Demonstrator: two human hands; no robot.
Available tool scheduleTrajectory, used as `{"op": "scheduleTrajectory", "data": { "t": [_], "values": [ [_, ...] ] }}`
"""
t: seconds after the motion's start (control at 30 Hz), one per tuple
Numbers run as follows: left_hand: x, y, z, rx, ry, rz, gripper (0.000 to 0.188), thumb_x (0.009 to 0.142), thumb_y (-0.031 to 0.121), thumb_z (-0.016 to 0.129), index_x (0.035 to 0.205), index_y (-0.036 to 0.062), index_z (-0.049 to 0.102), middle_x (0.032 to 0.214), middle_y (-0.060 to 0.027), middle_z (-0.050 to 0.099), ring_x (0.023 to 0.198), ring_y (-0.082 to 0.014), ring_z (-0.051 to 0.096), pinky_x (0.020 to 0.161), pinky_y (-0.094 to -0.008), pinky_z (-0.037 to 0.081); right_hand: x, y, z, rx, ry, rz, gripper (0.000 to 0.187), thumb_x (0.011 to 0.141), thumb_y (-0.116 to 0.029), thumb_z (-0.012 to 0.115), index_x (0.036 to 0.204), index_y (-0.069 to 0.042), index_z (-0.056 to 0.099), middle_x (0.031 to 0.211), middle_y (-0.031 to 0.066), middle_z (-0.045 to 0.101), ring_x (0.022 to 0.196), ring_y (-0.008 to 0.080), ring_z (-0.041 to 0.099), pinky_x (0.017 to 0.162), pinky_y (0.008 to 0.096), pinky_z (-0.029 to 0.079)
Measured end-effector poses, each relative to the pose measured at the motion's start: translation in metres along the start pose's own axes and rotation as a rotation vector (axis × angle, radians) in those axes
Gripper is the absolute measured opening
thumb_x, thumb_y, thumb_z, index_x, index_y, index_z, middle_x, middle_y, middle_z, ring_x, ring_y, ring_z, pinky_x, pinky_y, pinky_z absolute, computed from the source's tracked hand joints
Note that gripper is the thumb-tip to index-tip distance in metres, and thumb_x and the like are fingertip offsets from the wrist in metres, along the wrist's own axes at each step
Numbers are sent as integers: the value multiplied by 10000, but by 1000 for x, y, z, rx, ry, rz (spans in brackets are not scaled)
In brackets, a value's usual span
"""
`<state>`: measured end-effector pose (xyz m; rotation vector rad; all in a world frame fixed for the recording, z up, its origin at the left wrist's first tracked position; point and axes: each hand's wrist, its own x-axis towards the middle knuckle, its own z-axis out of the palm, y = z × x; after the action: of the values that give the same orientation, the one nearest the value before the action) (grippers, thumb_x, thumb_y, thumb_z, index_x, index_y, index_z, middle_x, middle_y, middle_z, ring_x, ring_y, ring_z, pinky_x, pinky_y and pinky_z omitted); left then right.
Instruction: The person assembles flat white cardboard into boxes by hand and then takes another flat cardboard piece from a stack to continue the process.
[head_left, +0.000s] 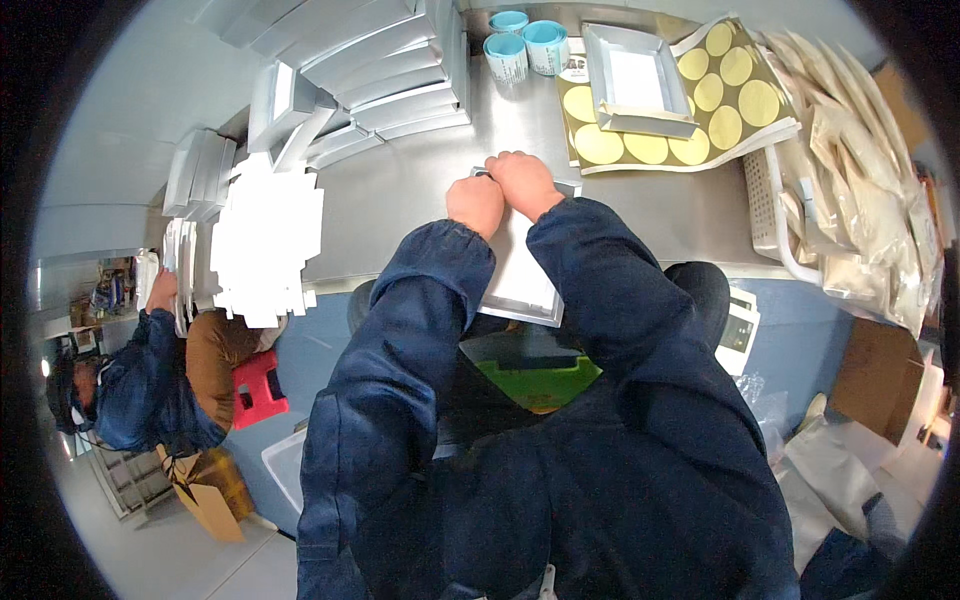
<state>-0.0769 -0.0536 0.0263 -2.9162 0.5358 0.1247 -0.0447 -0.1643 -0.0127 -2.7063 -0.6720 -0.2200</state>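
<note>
A shallow white box with silvery edges (522, 272) lies lengthwise in front of me, its near end reaching past the table's front edge. My left hand (474, 205) is closed at the box's far left corner. Right beside it, my right hand (525, 185) has its fingers curled over the far end. Both hands touch each other, and the fingertips are mostly hidden. Beyond them to the right, an open shallow box (640, 80) rests on sheets of round yellow stickers (725, 125).
Stacked silvery boxes (385, 70) fill the back left, with flat white box blanks (265, 240) nearer. Light-blue label rolls (546, 48) stand at the back. A white basket (765, 205) and plastic-wrapped packs (850, 170) are at right. A co-worker (150, 370) sits at left.
</note>
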Motion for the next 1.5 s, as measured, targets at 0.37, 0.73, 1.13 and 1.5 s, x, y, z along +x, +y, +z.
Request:
{"op": "scheduleTrajectory", "data": {
  "t": [0.37, 0.73, 1.13, 1.5],
  "values": [
    [12, -6, -8, 28, 74, 93, 140, 798, 146, 549, 814, 47, 647, 897, -113, 648, 909, -269, 611, 714, -389, 527, 3, 12, -9, 202, -101, 68, 184, 815, -169, 506, 833, -108, 678, 803, 123, 668, 767, 311, 653, 652, 432, 517],
    [-4, -19, -5, -187, 208, 179, 100, 738, 95, 586, 775, 50, 667, 852, -72, 596, 855, -261, 566, 729, -367, 502, -4, 7, -14, 167, -146, 74, 137, 780, -148, 559, 803, -64, 665, 815, 149, 659, 790, 319, 652, 668, 426, 522],
    [-38, -15, 59, -1434, 593, -476, 257, 956, 202, 421, 1005, 15, 591, 885, -76, 586, 818, -144, 542, 745, -282, 443, -8, -16, -8, 248, -279, 22, 209, 765, -130, 586, 924, -7, 643, 900, 201, 624, 877, 352, 615, 772, 418, 502],
    [-40, -25, 24, -706, 214, -13, 269, 820, 244, 615, 1018, 61, 631, 952, -111, 611, 980, -284, 537, 870, -404, 415, -77, 47, -98, 475, 99, 512, 298, 781, -198, 679, 970, 25, 622, 867, 166, 661, 798, 270, 643, 712, 345, 509]
  ]
}}
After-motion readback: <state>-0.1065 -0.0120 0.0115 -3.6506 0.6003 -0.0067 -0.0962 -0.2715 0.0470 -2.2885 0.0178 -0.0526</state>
